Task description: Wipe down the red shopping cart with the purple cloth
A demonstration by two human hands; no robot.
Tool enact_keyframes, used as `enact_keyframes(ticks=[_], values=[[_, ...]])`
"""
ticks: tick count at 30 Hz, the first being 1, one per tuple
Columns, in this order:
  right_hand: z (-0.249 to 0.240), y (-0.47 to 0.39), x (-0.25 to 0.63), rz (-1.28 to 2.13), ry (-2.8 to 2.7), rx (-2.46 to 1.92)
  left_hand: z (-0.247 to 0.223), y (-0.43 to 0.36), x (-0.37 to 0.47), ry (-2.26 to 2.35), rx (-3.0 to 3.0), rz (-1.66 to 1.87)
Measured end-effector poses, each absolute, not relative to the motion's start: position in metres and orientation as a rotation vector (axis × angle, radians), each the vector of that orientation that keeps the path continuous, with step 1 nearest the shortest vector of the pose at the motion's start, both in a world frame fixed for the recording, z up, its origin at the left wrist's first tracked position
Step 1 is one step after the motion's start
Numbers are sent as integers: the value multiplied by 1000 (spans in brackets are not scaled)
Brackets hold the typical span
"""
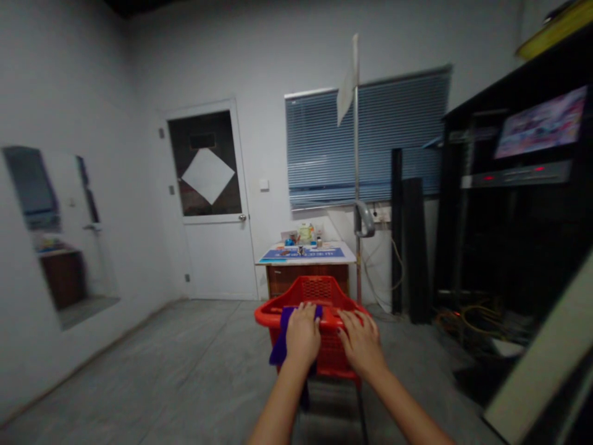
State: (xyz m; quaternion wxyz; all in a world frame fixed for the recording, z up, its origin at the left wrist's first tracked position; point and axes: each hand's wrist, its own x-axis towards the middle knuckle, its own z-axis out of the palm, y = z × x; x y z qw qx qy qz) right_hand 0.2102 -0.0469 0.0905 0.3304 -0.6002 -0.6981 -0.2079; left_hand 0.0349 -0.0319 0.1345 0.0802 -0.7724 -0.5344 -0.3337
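A red plastic basket cart (315,288) stands on the floor in front of me, with dark legs below it. My left hand (302,335) is closed over its near rim, with a purple cloth (280,346) under the palm and draped down the outside. To the right, my right hand (362,343) rests on the same red rim, fingers curled over it. The inside of the basket is mostly hidden by the rim and my hands.
Beyond the cart, a low cabinet (306,262) with small items stands against the wall. A metal pole (356,154) rises beside it. A white door (217,259) is at the left, a mirror (58,241) further left. Dark shelving, cables (484,321) and a leaning board (542,358) are at right.
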Motion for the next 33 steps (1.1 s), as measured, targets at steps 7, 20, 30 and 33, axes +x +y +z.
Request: enact_keyframes(ticks=[7, 20, 30, 33], values=[[93, -50, 212, -484, -1844, -1535, 137, -30, 18, -1541, -2387, -1001], [99, -55, 211, -511, -1826, -1582, 148, -37, 37, -1531, -2457, -910], [97, -53, 203, -508, -1838, -1552, 148, -44, 40, -1628, -2408, -869], [93, -48, 216, -517, -1875, -1475, 148, -45, 39, -1585, -2459, -899]])
